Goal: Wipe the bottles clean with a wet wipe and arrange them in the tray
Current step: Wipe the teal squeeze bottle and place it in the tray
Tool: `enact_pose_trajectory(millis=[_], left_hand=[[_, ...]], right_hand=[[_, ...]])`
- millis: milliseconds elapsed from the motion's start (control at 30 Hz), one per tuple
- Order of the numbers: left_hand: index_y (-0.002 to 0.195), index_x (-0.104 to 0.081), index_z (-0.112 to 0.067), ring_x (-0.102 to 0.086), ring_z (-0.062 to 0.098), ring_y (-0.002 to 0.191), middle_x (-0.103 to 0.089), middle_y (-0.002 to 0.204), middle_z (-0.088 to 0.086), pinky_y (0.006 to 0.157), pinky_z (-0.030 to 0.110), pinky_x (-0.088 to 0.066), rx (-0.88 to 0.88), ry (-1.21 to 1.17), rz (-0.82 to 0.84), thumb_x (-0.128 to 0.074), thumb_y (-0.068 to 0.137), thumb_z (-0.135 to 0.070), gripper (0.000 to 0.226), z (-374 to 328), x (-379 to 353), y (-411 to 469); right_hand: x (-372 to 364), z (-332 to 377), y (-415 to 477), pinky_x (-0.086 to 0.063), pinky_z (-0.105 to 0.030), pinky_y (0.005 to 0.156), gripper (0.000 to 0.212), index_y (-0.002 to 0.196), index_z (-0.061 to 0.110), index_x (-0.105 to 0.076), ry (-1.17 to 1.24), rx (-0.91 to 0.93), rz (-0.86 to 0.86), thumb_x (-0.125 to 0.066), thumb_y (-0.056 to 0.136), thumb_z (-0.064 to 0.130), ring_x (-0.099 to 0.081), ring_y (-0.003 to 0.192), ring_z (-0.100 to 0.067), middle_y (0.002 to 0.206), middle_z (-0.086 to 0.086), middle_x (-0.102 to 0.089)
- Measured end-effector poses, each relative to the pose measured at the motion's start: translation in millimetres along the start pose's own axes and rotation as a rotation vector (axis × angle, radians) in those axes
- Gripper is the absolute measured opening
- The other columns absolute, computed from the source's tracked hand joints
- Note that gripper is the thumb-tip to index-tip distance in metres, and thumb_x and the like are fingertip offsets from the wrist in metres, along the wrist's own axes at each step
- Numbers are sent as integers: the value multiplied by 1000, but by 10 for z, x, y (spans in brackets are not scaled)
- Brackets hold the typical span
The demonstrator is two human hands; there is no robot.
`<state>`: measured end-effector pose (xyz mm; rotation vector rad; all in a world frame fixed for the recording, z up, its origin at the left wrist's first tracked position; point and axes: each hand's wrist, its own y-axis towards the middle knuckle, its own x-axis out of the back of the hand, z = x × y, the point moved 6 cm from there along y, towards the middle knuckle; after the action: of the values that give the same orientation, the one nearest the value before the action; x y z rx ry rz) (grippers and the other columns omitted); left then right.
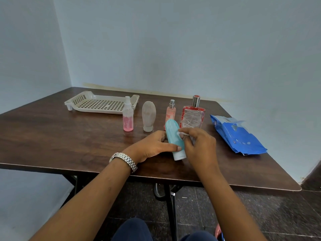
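I see the left hand (154,145) wrapped round the teal soft-plastic squeeze bottle (173,134). The thumb lies across its lower body and the fingers are curled behind it. The bottle is tilted, white cap toward the near edge and rounded end up and away. I can't tell whether the cap touches the dark wooden table (52,136).

The right hand (198,145) pinches a small white wet wipe (182,134) in its fingertips, pressed against the bottle's right side.

Standing in a row just beyond, left to right:
- clear spray bottle of pink liquid (128,119)
- dusty grey squeeze bottle (148,115), cap down
- slim pink perfume spray (171,113)
- square glass perfume bottle with red trim (192,117)

The beige perforated plastic tray (97,110) is far left. The blue wipes pack (238,134) lies at right, flap open. There is a steel watch (124,161) on the left wrist.
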<state>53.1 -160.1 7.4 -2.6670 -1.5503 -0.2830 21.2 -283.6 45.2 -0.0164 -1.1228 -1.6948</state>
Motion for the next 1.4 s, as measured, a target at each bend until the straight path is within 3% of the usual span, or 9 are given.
enact_pose_trajectory(millis=[267, 433, 533, 633, 833, 967, 1067, 1200, 1400], left_hand=[[102, -64, -18, -67, 4, 92, -71, 100, -1, 83, 17, -52, -21, 79, -59, -69, 85, -11, 19, -20, 24, -20], [106, -63, -14, -68, 7, 95, -72, 103, 2, 83, 17, -51, -15, 96, -42, -75, 78, -4, 32, -14, -2, -20], [108, -62, -12, -68, 7, 95, -72, 103, 0, 82, 16, -51, -17, 91, -37, -75, 78, -3, 33, -13, -14, -18], [109, -63, -10, -68, 8, 95, -72, 102, 1, 81, 16, -51, -16, 103, -41, -74, 79, -6, 32, -12, -8, -20], [103, -62, -15, -66, 14, 96, -69, 104, 9, 86, 22, -52, -52, 149, -79, -70, 81, -1, 27, -9, 21, -9], [108, -62, -8, -66, 21, 101, -70, 107, 12, 91, 28, -52, -40, 145, -88, -73, 80, -6, 31, 8, 31, -2], [108, -63, -11, -67, 16, 99, -71, 106, 7, 87, 23, -53, -30, 153, -74, -75, 80, -10, 31, 4, 26, -2], [107, -62, -12, -66, 14, 96, -70, 105, 9, 86, 25, -52, -49, 171, -89, -72, 81, -4, 29, -8, 27, -5], [90, -62, -12, -61, 14, 82, -65, 84, 6, 78, 30, -49, -98, 230, -122, -70, 79, 3, 20, -23, 46, -8]], right_hand=[[24, 37, -201, -49, -24, 84, 25, 98, 16, -73, 6, 63, 22, -62, 82, 0, -61, 92, -9, 98, 3, -70], [7, 5, -21, -44, -9, 80, 19, 100, 15, -72, 19, 5, 60, -62, 86, 7, -57, 90, -2, 101, 3, -69], [15, -78, -54, -48, -13, 81, 18, 98, 18, -73, 73, -55, 33, -63, 85, 9, -59, 89, -1, 96, 5, -69], [43, -56, -167, -45, -7, 79, 20, 98, 19, -73, 68, -12, 44, -64, 84, 7, -59, 90, 0, 97, 7, -68], [-16, 193, -172, -37, -12, 80, 24, 96, 14, -73, -73, 242, 112, -65, 79, -1, -57, 89, -8, 96, 0, -69], [-33, 169, -64, -40, -13, 80, 21, 99, 12, -72, -63, 193, 77, -63, 83, 2, -55, 89, -6, 99, -1, -68], [12, 89, -105, -46, -17, 79, 20, 96, 14, -73, -34, 146, 39, -64, 83, 2, -56, 86, -4, 96, 1, -69], [22, 115, -257, -45, -17, 79, 29, 97, 18, -73, -54, 245, 160, -63, 80, -4, -57, 92, -9, 98, 5, -66], [-116, 317, -107, -40, -18, 80, 28, 97, 14, -74, -115, 361, 315, -55, 80, 3, -58, 91, -16, 98, 0, -65]])
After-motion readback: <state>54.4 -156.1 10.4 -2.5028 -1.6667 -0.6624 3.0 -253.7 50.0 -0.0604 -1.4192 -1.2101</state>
